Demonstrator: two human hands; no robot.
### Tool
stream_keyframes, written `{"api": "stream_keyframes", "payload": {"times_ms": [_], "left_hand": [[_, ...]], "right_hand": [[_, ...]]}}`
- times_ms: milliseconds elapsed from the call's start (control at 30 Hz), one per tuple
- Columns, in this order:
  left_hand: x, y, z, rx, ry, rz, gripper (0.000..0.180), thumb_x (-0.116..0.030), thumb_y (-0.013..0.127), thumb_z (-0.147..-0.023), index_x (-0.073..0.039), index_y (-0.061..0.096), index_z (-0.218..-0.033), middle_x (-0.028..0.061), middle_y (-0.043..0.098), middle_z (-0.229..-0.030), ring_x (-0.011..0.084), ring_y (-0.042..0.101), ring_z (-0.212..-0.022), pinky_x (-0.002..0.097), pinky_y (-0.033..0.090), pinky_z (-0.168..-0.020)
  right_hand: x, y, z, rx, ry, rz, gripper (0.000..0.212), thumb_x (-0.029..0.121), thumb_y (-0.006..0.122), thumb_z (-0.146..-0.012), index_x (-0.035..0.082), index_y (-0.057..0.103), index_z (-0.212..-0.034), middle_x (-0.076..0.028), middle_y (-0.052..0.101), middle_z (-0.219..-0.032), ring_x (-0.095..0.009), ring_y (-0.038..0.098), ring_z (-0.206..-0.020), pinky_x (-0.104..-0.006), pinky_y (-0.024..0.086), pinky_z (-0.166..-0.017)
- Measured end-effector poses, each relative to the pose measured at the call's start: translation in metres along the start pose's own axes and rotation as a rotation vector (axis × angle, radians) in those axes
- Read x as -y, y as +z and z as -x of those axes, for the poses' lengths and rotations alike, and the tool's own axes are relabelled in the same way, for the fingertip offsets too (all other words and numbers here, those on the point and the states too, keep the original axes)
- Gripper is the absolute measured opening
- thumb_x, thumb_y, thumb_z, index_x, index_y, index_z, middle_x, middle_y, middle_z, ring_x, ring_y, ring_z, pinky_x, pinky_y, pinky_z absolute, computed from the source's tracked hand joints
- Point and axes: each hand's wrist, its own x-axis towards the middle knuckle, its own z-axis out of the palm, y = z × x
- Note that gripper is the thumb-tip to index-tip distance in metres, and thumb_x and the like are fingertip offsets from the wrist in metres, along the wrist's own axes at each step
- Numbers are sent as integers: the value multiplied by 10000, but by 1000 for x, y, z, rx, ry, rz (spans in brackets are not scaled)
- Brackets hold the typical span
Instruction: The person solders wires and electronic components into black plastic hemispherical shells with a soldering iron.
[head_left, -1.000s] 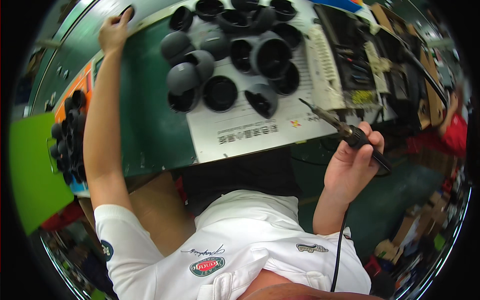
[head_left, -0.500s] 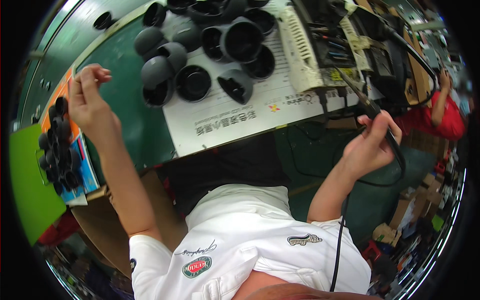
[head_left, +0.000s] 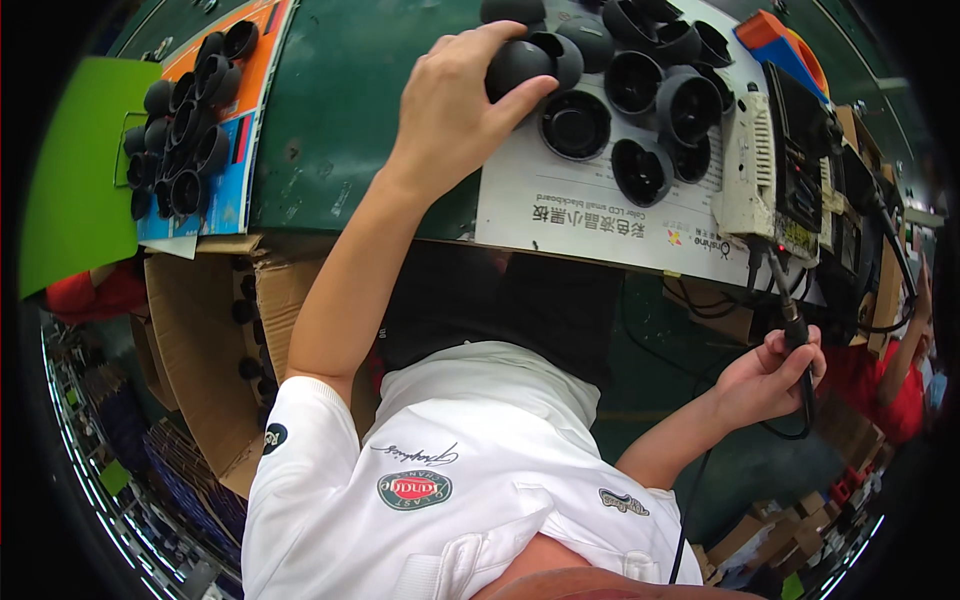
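My left hand (head_left: pixel 450 112) reaches over the table with thumb and fingers curved round a dark grey, dome-shaped plastic shell (head_left: pixel 521 66) at the near left of a pile. The shell rests among others, close against a neighbouring shell (head_left: pixel 560 58). Just in front of it, a round black shell (head_left: pixel 575 125) lies with its hollow side up. Off to the right, my right hand (head_left: pixel 765 378) grips a soldering iron (head_left: pixel 795 325) by its dark handle, metal tip pointing up and away from me. Its cable loops below the hand.
Beneath the pile lies a white printed sheet (head_left: pixel 600 222) on the green table (head_left: pixel 330 120). A soldering station (head_left: pixel 800 150) and an orange-blue holder (head_left: pixel 785 50) stand right. More shells (head_left: pixel 185 130) cover a coloured board at left. Below the table edge sits an open cardboard box (head_left: pixel 205 370).
My left hand, empty before at the left, is now round a shell in the pile. The right hand still holds the soldering iron, now lower in view. The whole view has shifted.
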Motion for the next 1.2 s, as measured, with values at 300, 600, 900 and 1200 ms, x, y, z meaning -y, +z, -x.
{"api": "stream_keyframes", "payload": {"times_ms": [300,600,900,1200], "left_hand": [[14,-44,42,-246,-94,365,587,-109,779,-686,-56,526,-1213,79,556,-1064,180,547,-958,270,445,-843],[10,-65,125,4,-162,-277,607,-317,685,-761,1,490,-1239,151,501,-1099,299,469,-1057,437,286,-996],[13,-58,133,-9,-1,-302,377,-230,646,-801,-133,614,-1164,75,564,-1117,284,473,-1114,455,249,-1022],[-11,-69,131,-322,-491,825,482,-238,528,-916,48,411,-1285,143,604,-1043,178,604,-846,248,493,-715]], "right_hand": [[-3,26,22,161,198,-258,209,209,625,-870,50,511,-944,-86,457,-934,-101,469,-640,-190,392,-522],[-6,88,74,418,541,-538,217,94,598,-868,7,454,-1006,-139,469,-971,-145,585,-687,-222,538,-594],[-3,109,86,358,716,-479,207,102,604,-866,19,472,-1002,-127,489,-979,-125,590,-682,-213,526,-571],[-12,93,79,312,863,-683,200,105,610,-872,66,482,-1020,-96,499,-1022,-88,563,-751,-180,490,-621]]}}
